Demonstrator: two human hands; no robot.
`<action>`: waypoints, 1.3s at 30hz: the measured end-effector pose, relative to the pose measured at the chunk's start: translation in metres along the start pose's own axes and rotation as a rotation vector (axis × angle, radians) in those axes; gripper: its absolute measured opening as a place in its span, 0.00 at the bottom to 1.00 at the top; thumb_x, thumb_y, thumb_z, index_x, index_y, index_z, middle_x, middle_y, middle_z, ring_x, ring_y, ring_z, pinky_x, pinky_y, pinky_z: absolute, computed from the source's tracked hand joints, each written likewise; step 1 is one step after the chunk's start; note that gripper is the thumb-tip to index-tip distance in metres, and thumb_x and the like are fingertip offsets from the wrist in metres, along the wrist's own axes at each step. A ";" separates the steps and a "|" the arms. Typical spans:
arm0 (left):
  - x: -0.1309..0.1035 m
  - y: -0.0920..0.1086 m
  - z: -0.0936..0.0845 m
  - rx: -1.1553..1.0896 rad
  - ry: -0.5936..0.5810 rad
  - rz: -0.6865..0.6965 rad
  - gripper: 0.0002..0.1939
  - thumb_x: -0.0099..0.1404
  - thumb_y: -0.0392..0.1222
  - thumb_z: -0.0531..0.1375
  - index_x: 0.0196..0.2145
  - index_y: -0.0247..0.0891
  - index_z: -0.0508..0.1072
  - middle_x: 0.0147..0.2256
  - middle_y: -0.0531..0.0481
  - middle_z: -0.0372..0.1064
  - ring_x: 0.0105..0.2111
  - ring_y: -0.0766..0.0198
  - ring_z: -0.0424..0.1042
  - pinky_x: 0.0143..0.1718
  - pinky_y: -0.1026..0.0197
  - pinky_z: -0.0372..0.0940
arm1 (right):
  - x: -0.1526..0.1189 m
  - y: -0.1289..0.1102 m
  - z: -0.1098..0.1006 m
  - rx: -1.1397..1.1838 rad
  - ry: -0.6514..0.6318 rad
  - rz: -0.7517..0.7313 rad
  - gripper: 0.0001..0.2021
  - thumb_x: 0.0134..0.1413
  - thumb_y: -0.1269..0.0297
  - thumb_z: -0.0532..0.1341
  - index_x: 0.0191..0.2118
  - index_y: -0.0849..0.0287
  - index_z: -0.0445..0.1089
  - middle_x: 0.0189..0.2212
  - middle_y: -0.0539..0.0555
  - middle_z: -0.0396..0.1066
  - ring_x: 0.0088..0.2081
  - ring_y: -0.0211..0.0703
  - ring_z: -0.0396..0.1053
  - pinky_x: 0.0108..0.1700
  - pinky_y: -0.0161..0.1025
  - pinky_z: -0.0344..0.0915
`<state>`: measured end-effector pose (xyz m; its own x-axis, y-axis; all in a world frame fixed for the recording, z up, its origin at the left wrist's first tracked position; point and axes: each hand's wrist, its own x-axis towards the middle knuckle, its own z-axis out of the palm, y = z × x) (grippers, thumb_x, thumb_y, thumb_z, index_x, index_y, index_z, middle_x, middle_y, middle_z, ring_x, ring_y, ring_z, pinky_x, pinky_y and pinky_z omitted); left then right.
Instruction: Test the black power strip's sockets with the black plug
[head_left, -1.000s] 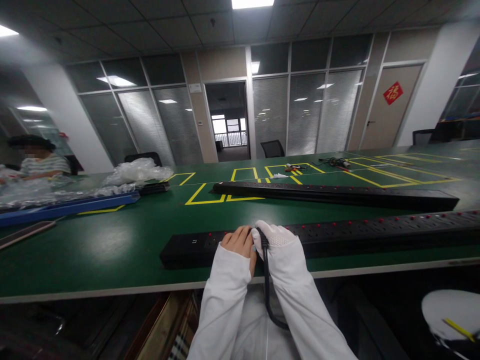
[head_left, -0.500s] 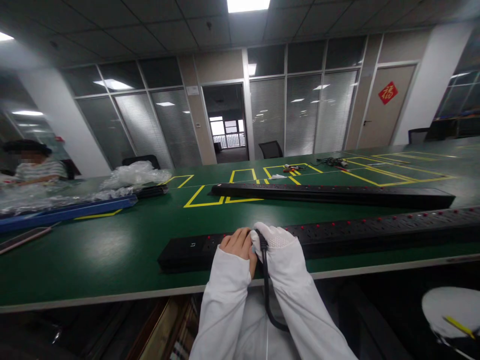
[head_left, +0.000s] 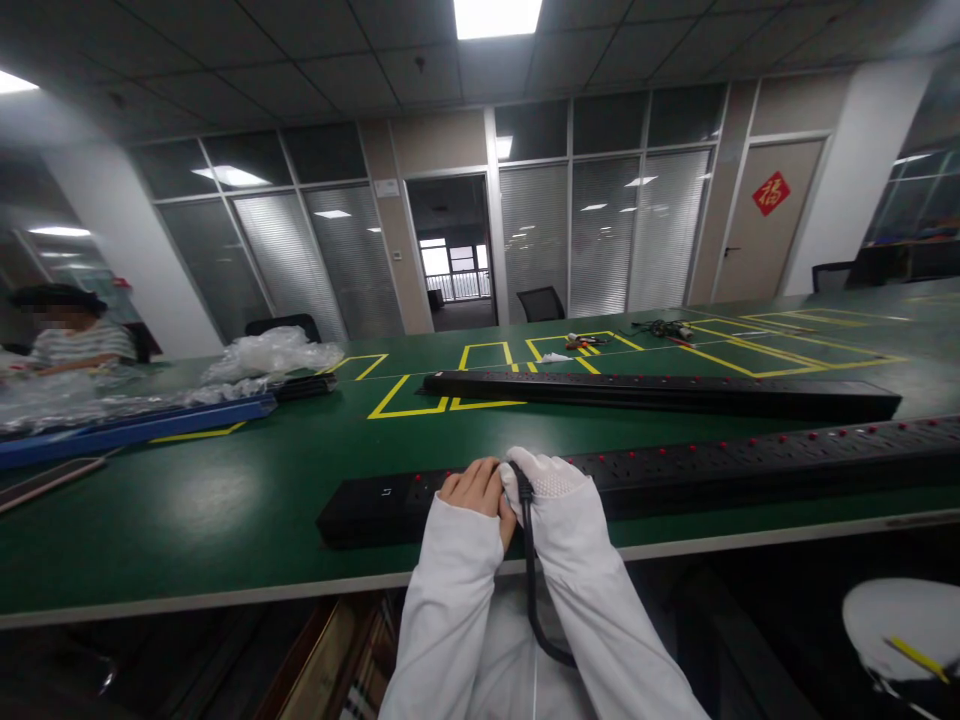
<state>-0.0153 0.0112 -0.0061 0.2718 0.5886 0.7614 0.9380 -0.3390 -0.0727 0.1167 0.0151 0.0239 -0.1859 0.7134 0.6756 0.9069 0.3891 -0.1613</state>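
A long black power strip [head_left: 690, 468] with red dots along its top lies near the table's front edge. My left hand [head_left: 477, 488], bare, is wrapped over it toward its left end, fingers together on top and thumb on the near side. Right beside it, touching, is my right hand [head_left: 553, 477] in a white dotted glove. It is closed around a black plug [head_left: 526, 489] held against the strip. From the plug a black cord [head_left: 532, 580] hangs past the table edge into my lap. The plug's front end and the sockets beneath my hands are hidden.
Another black power strip [head_left: 675, 395] lies farther back on the green table [head_left: 187, 540]. Loose wires [head_left: 664, 330] sit behind it, among yellow tape outlines. Plastic wrap [head_left: 274, 350], a blue bar [head_left: 150, 428] and a phone [head_left: 49, 483] are at left, where a person [head_left: 79, 335] sits.
My hands stay in place on the strip and plug. The view has shifted very slightly; nothing was taken hold of or let go.
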 end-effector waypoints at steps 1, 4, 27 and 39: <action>0.000 0.000 -0.001 0.000 -0.004 0.006 0.20 0.55 0.36 0.49 0.46 0.36 0.66 0.49 0.46 0.66 0.48 0.57 0.64 0.41 0.54 0.56 | 0.000 0.000 -0.001 -0.003 0.002 0.001 0.15 0.59 0.52 0.45 0.42 0.46 0.66 0.30 0.45 0.70 0.31 0.35 0.64 0.31 0.35 0.46; 0.001 0.001 -0.004 -0.007 -0.015 0.012 0.19 0.56 0.36 0.49 0.46 0.36 0.66 0.49 0.46 0.66 0.47 0.57 0.64 0.41 0.55 0.56 | 0.000 -0.001 -0.003 -0.004 0.007 -0.002 0.15 0.59 0.52 0.45 0.42 0.47 0.66 0.30 0.45 0.70 0.31 0.34 0.64 0.31 0.35 0.46; -0.002 -0.002 -0.004 -0.011 -0.069 0.040 0.22 0.57 0.39 0.48 0.49 0.33 0.64 0.50 0.42 0.64 0.49 0.54 0.62 0.43 0.52 0.56 | 0.000 0.000 0.001 -0.002 0.027 -0.028 0.16 0.59 0.52 0.45 0.43 0.47 0.66 0.31 0.45 0.71 0.32 0.36 0.65 0.33 0.34 0.48; -0.001 -0.001 -0.003 -0.009 -0.047 0.052 0.21 0.57 0.38 0.48 0.49 0.34 0.64 0.50 0.44 0.65 0.50 0.55 0.62 0.42 0.53 0.55 | -0.001 -0.001 -0.001 -0.004 0.081 -0.021 0.15 0.58 0.54 0.47 0.41 0.48 0.68 0.28 0.47 0.71 0.31 0.34 0.64 0.32 0.34 0.47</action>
<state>-0.0176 0.0091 -0.0054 0.3297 0.6036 0.7259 0.9204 -0.3766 -0.1050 0.1160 0.0134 0.0243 -0.1737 0.6556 0.7348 0.9047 0.4011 -0.1440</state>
